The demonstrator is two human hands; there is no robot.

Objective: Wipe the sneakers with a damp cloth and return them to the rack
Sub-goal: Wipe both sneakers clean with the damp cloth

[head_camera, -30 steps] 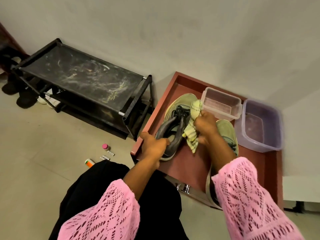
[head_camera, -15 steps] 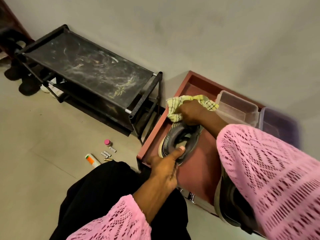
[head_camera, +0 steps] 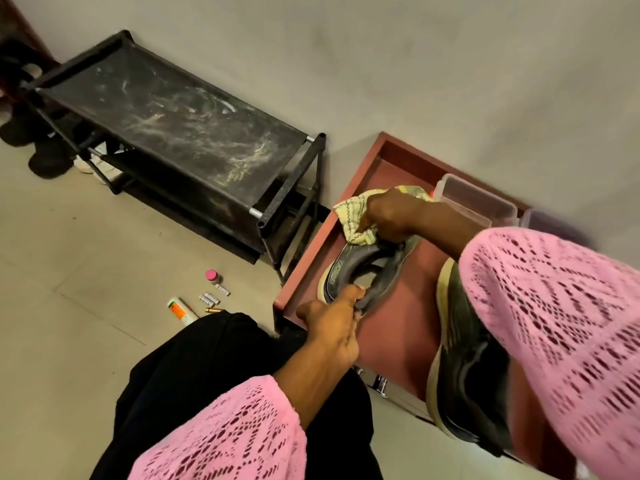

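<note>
Grey-green sneaker (head_camera: 367,268) sits on the reddish-brown surface (head_camera: 398,327), near its left edge, toe pointing to 1 o'clock, heel toward the person. Opening faces up, pale sole rim visible along the left side.

Left hand (head_camera: 332,327) pinches the heel collar, thumb inside the opening, fingers curled round the back. Right hand (head_camera: 394,216) grips a yellow checked cloth (head_camera: 353,220) bunched over the toe end; cloth presses on the shoe's front, a corner sticks out toward 10 o'clock. Both forearms in pink openwork knit sleeves (head_camera: 554,323).

Second sneaker (head_camera: 464,368), darker, lies at 4 o'clock from the first, on the same surface, partly under the right sleeve, its sole edge overhanging the near rim. The two shoes are apart.

Clear plastic tub (head_camera: 485,202) at 2 o'clock from the held shoe, against the wall. A purple tub (head_camera: 550,221) just beside it to the right, blurred; contents of either cannot be told.

Black shoe rack (head_camera: 180,140) at 10 o'clock, just beside the surface's left edge, top shelf streaked with pale dust. Dark footwear (head_camera: 45,161) on the floor at its far left end.

On the tiled floor (head_camera: 69,289) at 9 o'clock from the shoe: a pink-capped bottle (head_camera: 212,276), a white-and-orange tube (head_camera: 181,310), a few batteries (head_camera: 209,299).

Black garment (head_camera: 194,375) across the person's lap at 7 o'clock.
</note>
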